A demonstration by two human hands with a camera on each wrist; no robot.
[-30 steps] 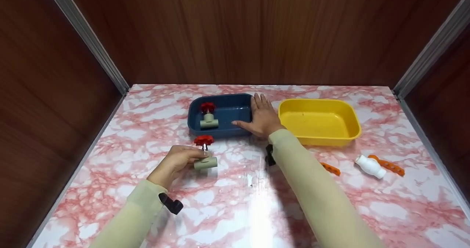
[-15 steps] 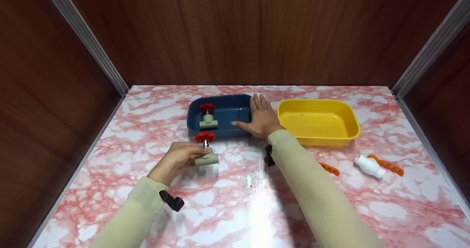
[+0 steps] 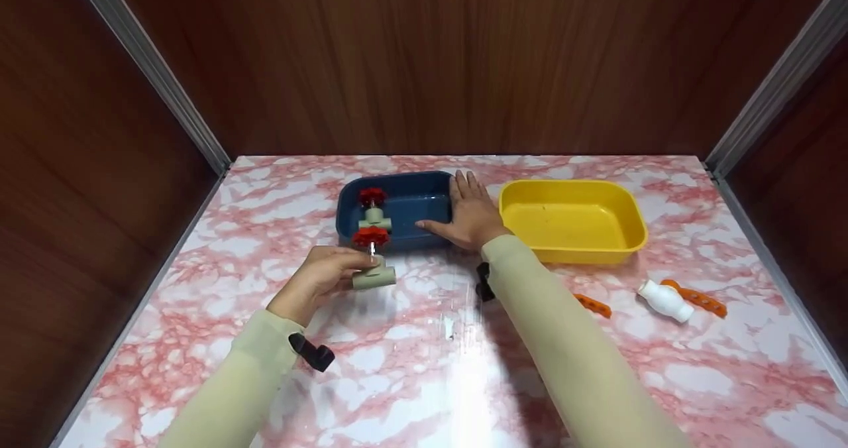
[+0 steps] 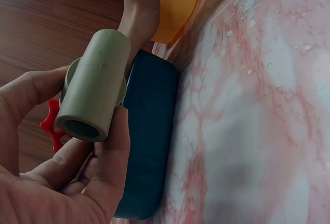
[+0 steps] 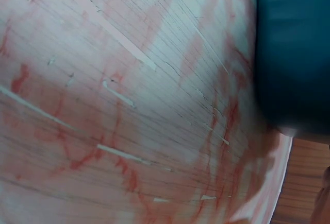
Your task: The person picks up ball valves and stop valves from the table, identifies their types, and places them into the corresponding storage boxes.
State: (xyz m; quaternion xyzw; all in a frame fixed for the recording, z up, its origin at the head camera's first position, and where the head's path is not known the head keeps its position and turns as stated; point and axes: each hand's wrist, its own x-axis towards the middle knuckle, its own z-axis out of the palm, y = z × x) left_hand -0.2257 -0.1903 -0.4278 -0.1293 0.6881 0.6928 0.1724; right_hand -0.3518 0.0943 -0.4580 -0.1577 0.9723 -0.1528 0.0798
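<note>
Marbled table (image 3: 391, 382) under everything. Yellow tray (image 3: 576, 226) well right of the left-hand grip; blue tray (image 3: 414, 241) just beyond it. Right hand (image 3: 474, 216), fingers straight, rests against the blue tray's right end. Left hand (image 3: 324, 272) pinches a red-wheeled green valve (image 3: 374, 278) before the blue tray; only the left wrist view looks into its hollow pipe end (image 4: 82, 128). Head view alone shows a second valve (image 3: 375, 216) inside the blue tray, beyond the grip, and a white fitting (image 3: 666, 301) far right.

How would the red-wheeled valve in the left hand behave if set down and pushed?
The valve might roll or tip: its base tube is round, and the red wheel sits high above it. It probably feels stiff, as the tube's open end shows a thick wall.
</note>
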